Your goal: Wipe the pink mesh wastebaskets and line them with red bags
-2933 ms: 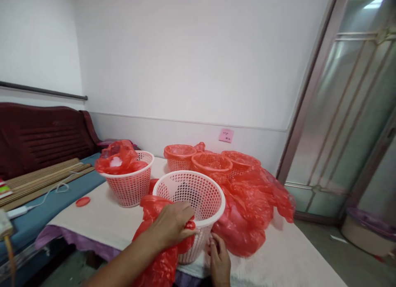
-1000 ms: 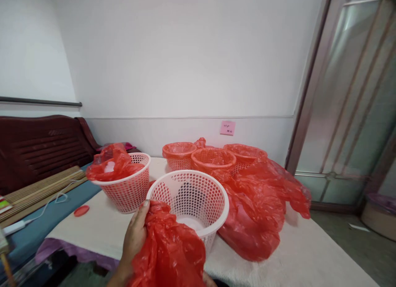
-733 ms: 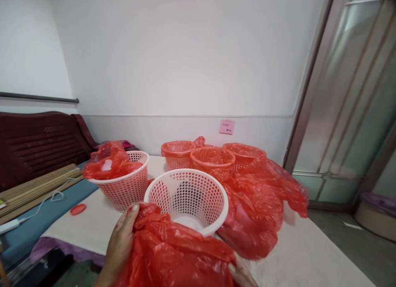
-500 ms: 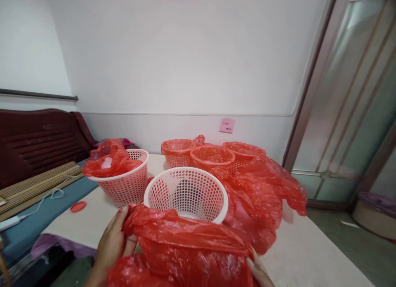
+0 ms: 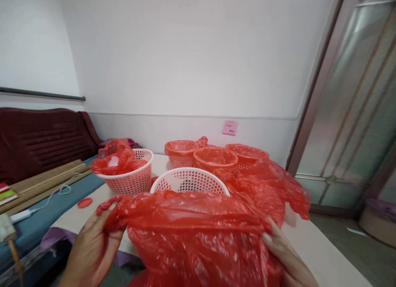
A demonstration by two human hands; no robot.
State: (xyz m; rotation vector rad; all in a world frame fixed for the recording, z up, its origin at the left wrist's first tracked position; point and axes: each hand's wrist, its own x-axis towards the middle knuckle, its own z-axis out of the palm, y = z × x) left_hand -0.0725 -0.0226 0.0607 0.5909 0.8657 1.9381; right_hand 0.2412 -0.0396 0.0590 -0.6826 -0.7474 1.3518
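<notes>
A red plastic bag point(image 5: 198, 241) is stretched wide between my two hands in front of the nearest basket. My left hand point(image 5: 93, 245) pinches the bag's left corner, and my right hand point(image 5: 286, 254) grips its right edge. Behind the bag stands a white perforated basket point(image 5: 163, 181); its lower part is hidden by the red film. To its left, a second white basket point(image 5: 133, 183) holds crumpled red plastic point(image 5: 116, 159). Farther back are three baskets lined with red bags, among them one at the left point(image 5: 181, 152) and one in the middle point(image 5: 215, 158).
Loose red plastic point(image 5: 278, 183) spreads over the table's right side. A red disc point(image 5: 84, 202) lies on the pale table point(image 5: 321, 254) at left. Beyond are a bench point(image 5: 46, 142), a white cable, a pink note point(image 5: 230, 128) on the wall and a glass door at right.
My hands have moved apart and the red bag is raised and spread wider, now covering more of the nearest white basket. The view has shifted slightly left.
</notes>
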